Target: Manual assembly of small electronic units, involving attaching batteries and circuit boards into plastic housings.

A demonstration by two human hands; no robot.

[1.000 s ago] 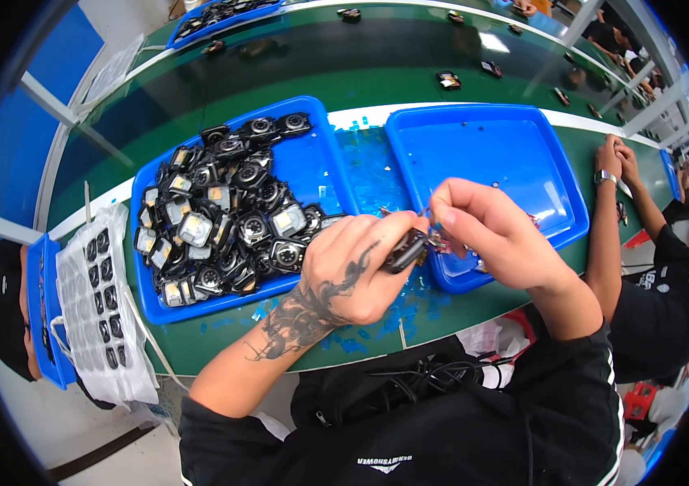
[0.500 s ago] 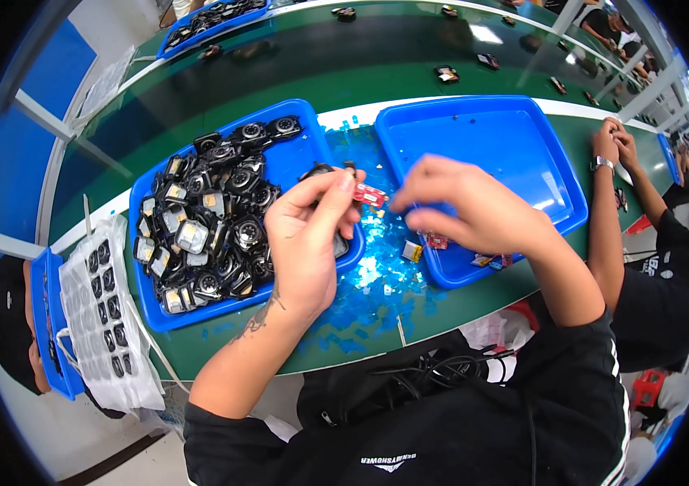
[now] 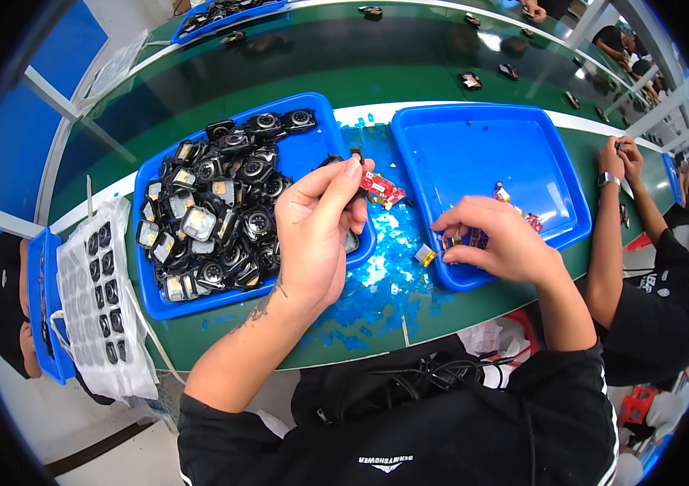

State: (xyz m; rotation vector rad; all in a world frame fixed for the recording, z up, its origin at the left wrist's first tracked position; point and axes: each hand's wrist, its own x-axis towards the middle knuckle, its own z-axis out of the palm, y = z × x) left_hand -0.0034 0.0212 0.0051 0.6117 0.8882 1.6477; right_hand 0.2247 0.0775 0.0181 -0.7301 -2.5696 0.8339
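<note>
Watch cases (image 3: pixel 198 223) crowd left tray (image 3: pixel 304 152); blue scraps (image 3: pixel 346 327) litter counter (image 3: pixel 227 347); conveyor (image 3: pixel 320 66) beyond. Left hand (image 3: pixel 317 219) pinches circuit board (image 3: pixel 383 190); right hand (image 3: pixel 502 239) half-curled, grasp unclear.

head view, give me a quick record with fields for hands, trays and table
left hand: left hand pinching a red board between the trays
right hand: right hand over the near left part of the right tray, fingertips at small parts; firm grip or not, cannot tell
left tray: blue tray, heaped with black cases
right tray: blue tray, a few small parts, mostly near side
table: green table, blue scraps between and before the trays
far left: white tray holding black pieces
</note>
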